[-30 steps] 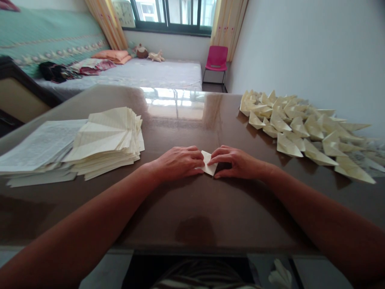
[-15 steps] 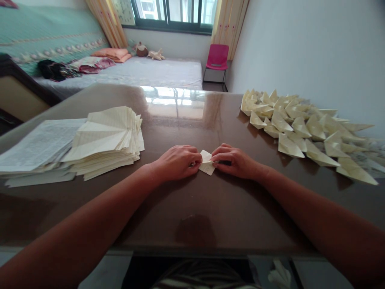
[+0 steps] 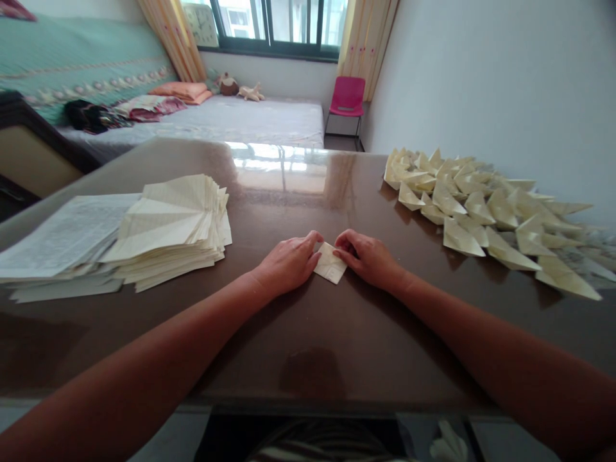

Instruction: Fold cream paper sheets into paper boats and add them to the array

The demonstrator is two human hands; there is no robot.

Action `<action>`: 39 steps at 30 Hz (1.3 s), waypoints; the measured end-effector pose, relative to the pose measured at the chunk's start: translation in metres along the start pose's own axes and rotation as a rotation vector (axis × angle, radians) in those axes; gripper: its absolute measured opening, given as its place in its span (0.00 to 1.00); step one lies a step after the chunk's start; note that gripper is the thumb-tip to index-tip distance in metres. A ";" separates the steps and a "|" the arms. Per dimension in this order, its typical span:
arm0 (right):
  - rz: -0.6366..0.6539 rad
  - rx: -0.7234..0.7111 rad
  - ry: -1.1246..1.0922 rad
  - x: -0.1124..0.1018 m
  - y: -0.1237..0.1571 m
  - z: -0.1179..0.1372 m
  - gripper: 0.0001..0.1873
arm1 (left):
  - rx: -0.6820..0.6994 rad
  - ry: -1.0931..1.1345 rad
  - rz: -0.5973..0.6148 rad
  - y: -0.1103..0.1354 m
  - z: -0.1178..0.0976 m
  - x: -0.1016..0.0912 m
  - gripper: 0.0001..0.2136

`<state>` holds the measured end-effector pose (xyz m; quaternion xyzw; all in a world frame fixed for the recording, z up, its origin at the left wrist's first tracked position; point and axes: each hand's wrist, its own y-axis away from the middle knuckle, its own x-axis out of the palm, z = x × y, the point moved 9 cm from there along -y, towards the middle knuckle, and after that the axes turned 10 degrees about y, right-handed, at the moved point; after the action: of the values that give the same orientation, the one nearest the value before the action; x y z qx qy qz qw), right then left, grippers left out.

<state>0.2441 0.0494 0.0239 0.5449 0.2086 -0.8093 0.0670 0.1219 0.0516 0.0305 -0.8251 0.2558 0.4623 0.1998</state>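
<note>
A small folded piece of cream paper [image 3: 330, 264] lies as a flat, tilted square on the brown table. My left hand [image 3: 291, 263] has its thumb and forefinger at the paper's left corner, the other fingers curled. At the opposite corner my right hand [image 3: 364, 255] pinches the paper, its thumb resting on top and the forefinger bent behind. Fine creases and a seam show on the upper face.
On the left stands a stack of cream paper sheets [image 3: 166, 221] beside printed sheets [image 3: 62, 231]. Several folded paper boats [image 3: 462, 236] cover the table's right side along the wall. Beyond the glossy table [image 3: 269, 346] are a bed [image 3: 260, 122] and a pink chair [image 3: 347, 96].
The paper's upper flaps have come down, and it now lies as a flatter square. Both hands have shifted their fingers along its edges. The view has tilted up slightly.
</note>
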 end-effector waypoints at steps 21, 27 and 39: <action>0.137 -0.418 0.564 -0.009 0.025 0.043 0.18 | 0.196 -0.405 0.067 0.012 -0.025 0.009 0.09; 0.231 -0.316 0.814 -0.014 0.041 0.050 0.18 | 0.205 -0.426 0.072 0.012 -0.027 0.010 0.09; 0.145 -0.073 0.529 -0.015 0.019 0.024 0.11 | 0.224 -0.305 -0.010 0.005 -0.023 0.008 0.10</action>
<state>0.2361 0.0211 0.0405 0.7481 0.2084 -0.6239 0.0876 0.1371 0.0328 0.0343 -0.7194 0.2683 0.5497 0.3291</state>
